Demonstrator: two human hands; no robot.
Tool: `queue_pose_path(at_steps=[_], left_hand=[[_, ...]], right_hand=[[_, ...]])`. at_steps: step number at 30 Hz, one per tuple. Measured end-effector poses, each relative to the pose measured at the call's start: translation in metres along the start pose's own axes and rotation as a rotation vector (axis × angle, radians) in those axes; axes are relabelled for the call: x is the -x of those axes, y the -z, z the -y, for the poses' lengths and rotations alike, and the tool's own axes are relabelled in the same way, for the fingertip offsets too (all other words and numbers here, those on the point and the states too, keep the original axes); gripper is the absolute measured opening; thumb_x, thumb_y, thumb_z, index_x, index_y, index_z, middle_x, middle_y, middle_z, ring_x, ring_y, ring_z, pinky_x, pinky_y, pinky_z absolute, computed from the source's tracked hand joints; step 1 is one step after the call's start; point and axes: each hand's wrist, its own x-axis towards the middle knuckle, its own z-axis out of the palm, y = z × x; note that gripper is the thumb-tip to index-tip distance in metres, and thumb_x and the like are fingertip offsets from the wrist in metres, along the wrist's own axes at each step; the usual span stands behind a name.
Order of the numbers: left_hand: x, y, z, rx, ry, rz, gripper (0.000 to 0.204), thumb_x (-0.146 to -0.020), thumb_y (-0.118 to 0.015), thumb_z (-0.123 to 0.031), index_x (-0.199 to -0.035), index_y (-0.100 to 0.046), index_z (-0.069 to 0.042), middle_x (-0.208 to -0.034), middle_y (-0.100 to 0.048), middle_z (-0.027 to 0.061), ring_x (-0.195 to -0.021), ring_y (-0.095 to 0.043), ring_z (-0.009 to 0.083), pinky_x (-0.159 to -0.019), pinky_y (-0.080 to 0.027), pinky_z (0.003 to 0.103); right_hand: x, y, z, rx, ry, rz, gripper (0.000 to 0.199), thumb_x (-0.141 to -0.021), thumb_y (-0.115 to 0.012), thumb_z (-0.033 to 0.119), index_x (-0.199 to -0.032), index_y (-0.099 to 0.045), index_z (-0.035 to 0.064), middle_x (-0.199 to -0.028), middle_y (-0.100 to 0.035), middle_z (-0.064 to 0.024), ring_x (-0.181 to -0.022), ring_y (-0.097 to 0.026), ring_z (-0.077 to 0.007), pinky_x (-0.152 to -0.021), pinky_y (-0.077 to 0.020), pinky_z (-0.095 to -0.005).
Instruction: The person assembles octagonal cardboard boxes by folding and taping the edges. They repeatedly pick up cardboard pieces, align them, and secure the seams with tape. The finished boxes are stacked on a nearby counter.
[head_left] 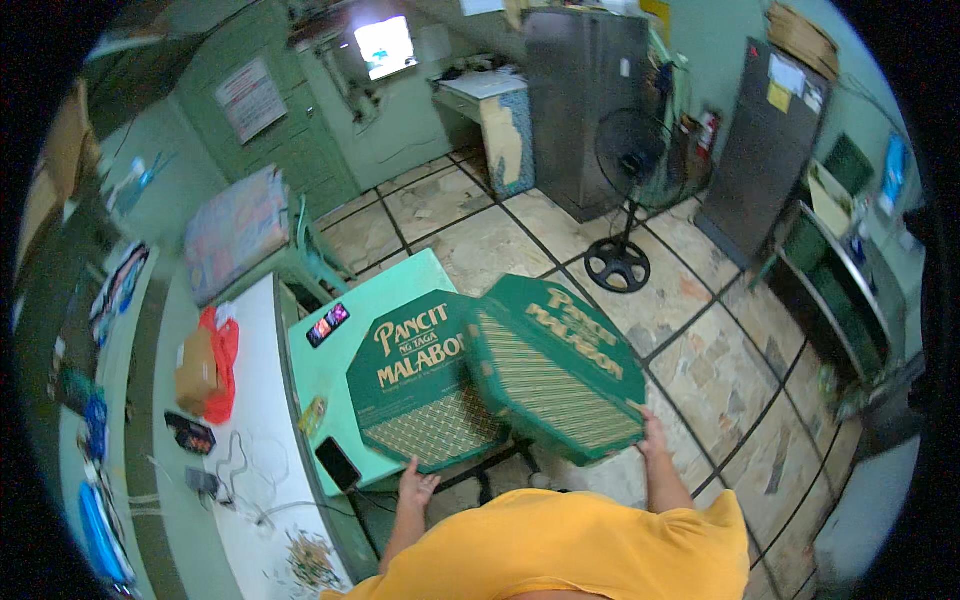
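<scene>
On the tiled floor (720,350) beyond the furniture stand a tall grey metal cabinet (585,100), a dark door panel (765,150) and a black pedestal fan (625,190). None of them is near the hands.

Light green square table (330,380): sits just left of the person, butted against a long white counter (255,420). On it lies a flat green octagonal cardboard box with gold lettering and a woven pattern (420,385), its near edge overhanging the table.

Second green octagonal cardboard box of the same print (555,365): tilted, its left edge touching or overlapping the first box, its right part out over bare floor with nothing under it.

Right hand (652,432): at the tilted box's lower right edge, fingers up against the rim. Can't tell whether they wrap it or only prop it.

Left hand (415,487): fingers spread and loose, just under the near edge of the flat box, gripping nothing that I can see.

Small stuff: black phone (337,463) near the table's front corner, lit phone (328,324) at the back, a small packet (313,415) at the table's left edge. Red plastic bag (222,370) beside a brown box (197,370), with cables (235,465), on the counter.

Risks, my read:
- Tilted box is held at one edge only. Wide flat shape, so it could pivot off the fingers and drop to the floor.
- Its left edge could push the flat box, which already overhangs, off the table.
- Black phone sits near the corner; a sliding box could knock it off.
</scene>
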Motion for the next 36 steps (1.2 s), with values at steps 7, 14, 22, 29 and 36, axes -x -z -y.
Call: queue_pose_path(at_steps=[7, 14, 22, 29, 36], left_hand=[[-0.004, -0.019, -0.012, -0.129, -0.223, 0.099, 0.073, -0.088, -0.066, -0.025, -0.144, -0.023, -0.010, -0.141, -0.028, 0.0138, -0.113, -0.046, 0.0374, -0.098, -0.044, 0.053], [-0.075, -0.048, -0.027, -0.145, -0.116, 0.328, 0.061, -0.089, -0.064, -0.030, -0.136, -0.035, -0.005, -0.132, -0.042, 0.0125, -0.109, -0.050, 0.0324, -0.094, -0.047, 0.047], [-0.114, -0.177, -0.005, -0.300, 0.076, 0.716, 0.061, -0.090, -0.060, -0.033, -0.137, -0.034, -0.002, -0.136, -0.043, 0.0171, -0.124, -0.043, 0.0318, -0.106, -0.033, 0.049], [-0.117, -0.289, 0.075, -0.483, 0.332, 0.990, 0.054, -0.091, -0.059, -0.030, -0.133, -0.040, -0.003, -0.129, -0.052, 0.0158, -0.121, -0.050, 0.0305, -0.105, -0.040, 0.045], [-0.114, -0.393, 0.200, -0.725, 0.543, 1.102, 0.045, -0.090, -0.060, -0.029, -0.126, -0.048, -0.004, -0.119, -0.060, 0.0149, -0.103, -0.063, 0.0249, -0.093, -0.050, 0.041]], right_hand=[[0.119, 0.181, 0.002, -0.300, 0.235, -0.502, 0.041, -0.099, -0.038, 0.033, -0.119, -0.057, 0.0027, -0.109, -0.064, -0.0153, -0.093, -0.063, -0.0303, -0.085, -0.0506, -0.0449], [0.193, 0.273, -0.108, -0.379, 0.607, -0.933, 0.042, -0.100, -0.037, 0.032, -0.115, -0.058, -0.0015, -0.105, -0.064, -0.0169, -0.090, -0.064, -0.0309, -0.071, -0.0526, -0.0476], [0.174, 0.293, -0.157, 0.375, 0.460, -1.996, 0.057, -0.091, -0.053, 0.033, -0.121, -0.047, -0.0154, -0.111, -0.058, -0.0324, -0.096, -0.059, -0.0465, -0.082, -0.0480, -0.0504], [0.177, 0.232, -0.201, 0.847, 0.360, -1.779, 0.059, -0.080, -0.067, 0.024, -0.130, -0.048, 0.0018, -0.114, -0.062, -0.0181, -0.099, -0.061, -0.0374, -0.083, -0.0484, -0.0463], [0.144, 0.241, -0.219, 1.186, 0.269, -1.403, 0.058, -0.079, -0.069, 0.026, -0.128, -0.050, 0.0005, -0.113, -0.061, -0.0212, -0.101, -0.060, -0.0377, -0.085, -0.0476, -0.0452]])
